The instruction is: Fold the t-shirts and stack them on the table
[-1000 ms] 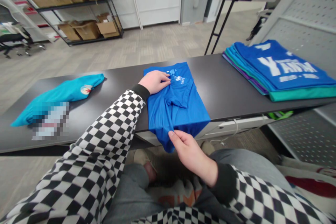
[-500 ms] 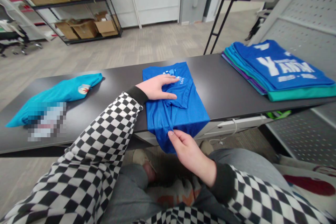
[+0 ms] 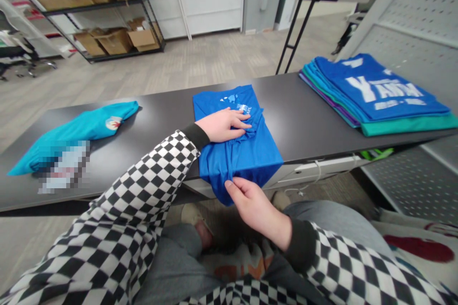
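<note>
A blue T-shirt [image 3: 257, 155] with a white and light-blue print lies on the dark table, partly folded, its near part hanging over the front edge. My left hand [image 3: 226, 125] rests on the bunched sleeve area near the print, fingers stretched out and pressing the cloth. At the table's front edge, my right hand [image 3: 252, 205] pinches a fold of the shirt between thumb and fingers. Creases run through the fabric between the two hands.
A stack of folded T-shirts [image 3: 386, 90] sits at the table's right end. On the left lies a turquoise garment [image 3: 82, 128] beside a pixelated item [image 3: 67, 167]. The dark table [image 3: 296, 119] has white drawers [image 3: 315, 171] below. Shelves with cardboard boxes [image 3: 114, 40] stand behind.
My left hand has come down flat onto the shirt, slightly nearer and to the right, crumpling the sleeve beneath it. My right hand keeps its pinch with hardly any movement.
</note>
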Demonstrator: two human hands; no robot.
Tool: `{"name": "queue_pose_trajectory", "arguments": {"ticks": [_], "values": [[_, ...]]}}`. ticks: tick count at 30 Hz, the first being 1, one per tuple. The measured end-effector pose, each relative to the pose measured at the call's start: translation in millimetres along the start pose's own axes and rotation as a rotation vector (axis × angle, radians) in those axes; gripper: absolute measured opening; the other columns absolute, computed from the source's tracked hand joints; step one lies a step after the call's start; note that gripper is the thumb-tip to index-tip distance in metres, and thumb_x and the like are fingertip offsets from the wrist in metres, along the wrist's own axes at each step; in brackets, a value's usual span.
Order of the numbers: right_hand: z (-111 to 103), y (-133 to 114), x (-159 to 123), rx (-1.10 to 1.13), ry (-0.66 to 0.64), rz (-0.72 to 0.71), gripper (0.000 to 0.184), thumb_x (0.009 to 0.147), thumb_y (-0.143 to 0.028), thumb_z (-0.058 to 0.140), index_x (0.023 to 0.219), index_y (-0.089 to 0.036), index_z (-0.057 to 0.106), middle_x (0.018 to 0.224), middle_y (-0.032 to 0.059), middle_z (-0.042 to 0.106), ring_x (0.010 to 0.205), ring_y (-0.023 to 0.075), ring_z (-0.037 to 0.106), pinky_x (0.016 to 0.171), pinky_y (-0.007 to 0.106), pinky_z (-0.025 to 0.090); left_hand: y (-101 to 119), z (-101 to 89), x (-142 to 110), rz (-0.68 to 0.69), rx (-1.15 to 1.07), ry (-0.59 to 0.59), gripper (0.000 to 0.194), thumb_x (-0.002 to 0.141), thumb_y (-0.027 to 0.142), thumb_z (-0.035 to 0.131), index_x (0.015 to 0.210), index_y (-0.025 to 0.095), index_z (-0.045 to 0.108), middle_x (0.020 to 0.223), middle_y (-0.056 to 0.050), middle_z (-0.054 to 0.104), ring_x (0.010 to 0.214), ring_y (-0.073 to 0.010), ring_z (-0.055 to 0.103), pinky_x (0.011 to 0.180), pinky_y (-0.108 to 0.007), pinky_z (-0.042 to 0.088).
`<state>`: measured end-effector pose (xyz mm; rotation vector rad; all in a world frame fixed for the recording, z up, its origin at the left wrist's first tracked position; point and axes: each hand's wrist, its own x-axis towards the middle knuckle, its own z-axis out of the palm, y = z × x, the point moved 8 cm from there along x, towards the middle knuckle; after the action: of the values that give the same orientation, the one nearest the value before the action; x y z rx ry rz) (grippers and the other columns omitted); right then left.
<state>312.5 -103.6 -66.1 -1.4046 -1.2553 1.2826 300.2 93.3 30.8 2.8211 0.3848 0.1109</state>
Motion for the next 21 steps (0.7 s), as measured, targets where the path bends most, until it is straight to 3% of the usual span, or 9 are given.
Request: {"name": "queue_pose_trajectory", "arguments": {"ticks": [3,7,10,14,16,21], "values": [[-0.8,0.3,1.0,-0.014,0.006,-0.002,0.053,0.108,-0.066,0.054,0.075,-0.025,0.046,0.071,-0.0053,0.039,0.069,0.0147,0.038,0.064,0.032,0.033,-3.9,-6.8,2.2,-0.002,-0.025,0.132,0.039,0.112,0.036,0.061,0.144,0.032,0.082,0.164,-0.005,0.069,0.163,-0.0306,0.053,0.141,-0.062,0.03],[-3.0,0.0,2.6,-0.026,0.013,-0.002,0.053,0.109,-0.064,0.054,0.074,-0.025,0.046,0.069,-0.0051,0.039,0.068,0.0149,0.039,0.064,0.032,0.032,-10.6,-20.6,0.1,-0.027,-0.08,0.351,0.04,0.113,0.037,0.058,0.143,0.029,0.083,0.15,-0.005,0.079,0.151,-0.026,0.067,0.138,-0.049,0.042],[-2.3,-0.2,3.4,-0.024,0.005,-0.005,0.053,0.109,-0.063,0.055,0.074,-0.025,0.047,0.069,-0.0047,0.041,0.068,0.0153,0.04,0.064,0.032,0.033,-7.3,-11.3,2.5,-0.044,-0.066,0.218,0.046,0.113,0.048,0.058,0.148,0.027,0.08,0.163,-0.007,0.069,0.16,-0.0284,0.057,0.141,-0.05,0.036],[-1.7,3.4,5.4,-0.045,0.006,-0.01,0.052,0.109,-0.063,0.056,0.075,-0.025,0.05,0.07,-0.0039,0.046,0.07,0.0161,0.043,0.066,0.032,0.035,0.3,3.7,2.2,-0.093,-0.017,-0.026,0.076,0.109,0.072,0.059,0.173,0.03,0.056,0.187,-0.01,0.035,0.177,-0.038,0.025,0.143,-0.066,0.014],[-3.3,8.2,8.3,-0.094,0.002,0.002,0.052,0.11,-0.063,0.054,0.075,-0.025,0.052,0.069,-0.0033,0.05,0.07,0.0165,0.045,0.067,0.032,0.036,2.5,4.6,1.7,-0.111,-0.014,-0.063,0.082,0.11,0.076,0.053,0.178,0.031,0.048,0.19,-0.01,0.028,0.179,-0.0386,0.018,0.142,-0.068,0.009],[-13.0,11.3,15.1,-0.345,-0.099,0.022,0.049,0.114,-0.052,0.051,0.074,-0.024,0.054,0.068,-0.0007,0.059,0.065,0.017,0.048,0.067,0.034,0.032,3.4,4.6,2.3,-0.116,-0.007,-0.074,0.081,0.111,0.076,0.047,0.179,0.031,0.045,0.191,-0.01,0.026,0.179,-0.0374,0.015,0.143,-0.066,0.007]]}}
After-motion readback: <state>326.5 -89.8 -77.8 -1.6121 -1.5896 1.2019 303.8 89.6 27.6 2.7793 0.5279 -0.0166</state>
